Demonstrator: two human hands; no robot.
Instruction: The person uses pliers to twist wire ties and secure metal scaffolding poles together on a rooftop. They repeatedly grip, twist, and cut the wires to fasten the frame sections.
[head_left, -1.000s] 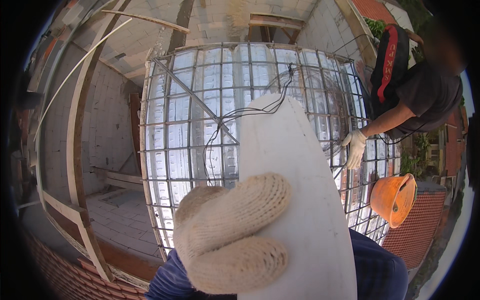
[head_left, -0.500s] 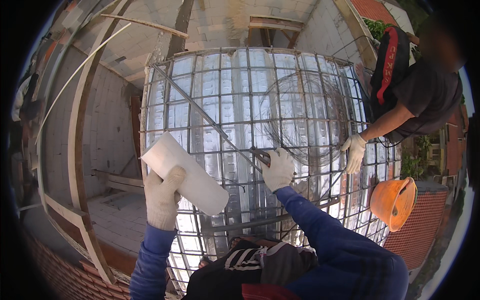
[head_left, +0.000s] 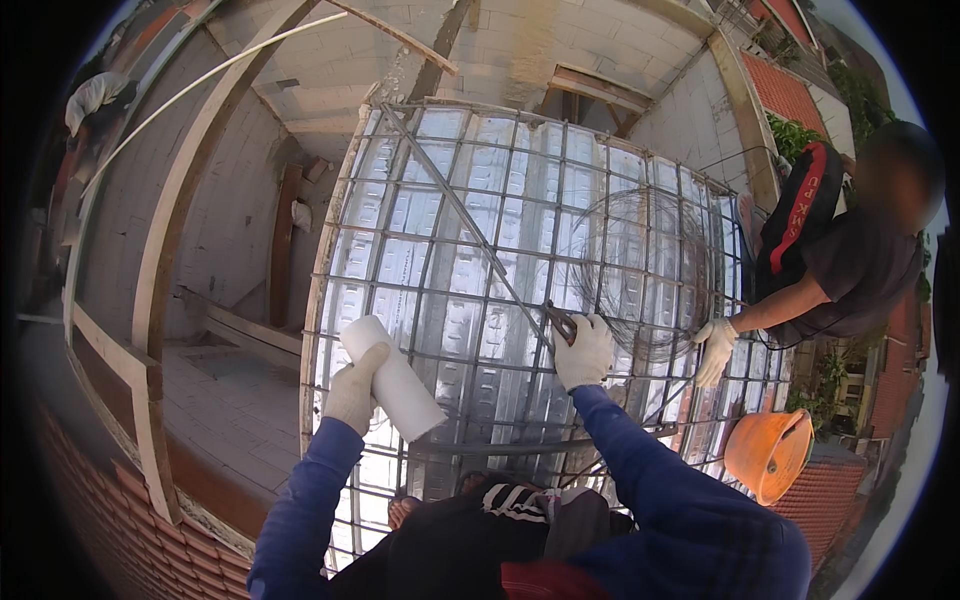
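My gloved left hand (head_left: 351, 389) grips a white cylinder (head_left: 392, 378), which looks like a short length of plastic pipe. It is tilted, its lower end toward the right, above the left part of a steel rebar grid (head_left: 440, 268). In my gloved right hand (head_left: 583, 354) are dark pincers (head_left: 560, 322), their jaws pointing up and left. They are beside the lower end of a long steel bar (head_left: 455, 200) lying diagonally over the grid. Shiny ribbed metal decking (head_left: 465, 200) shows beneath the mesh.
A loose coil of thin wire (head_left: 650, 270) lies on the grid. At right a co-worker (head_left: 850, 255) crouches, one gloved hand (head_left: 715, 352) at the mesh. An orange bucket (head_left: 755, 450) stands near the right edge. Left of the deck, the level drops behind timber framing (head_left: 165, 240).
The view has turned, so the grid appears shifted and tilted. My left hand and the white cylinder sit lower, the cylinder slanting more steeply. My right hand still holds the pincers.
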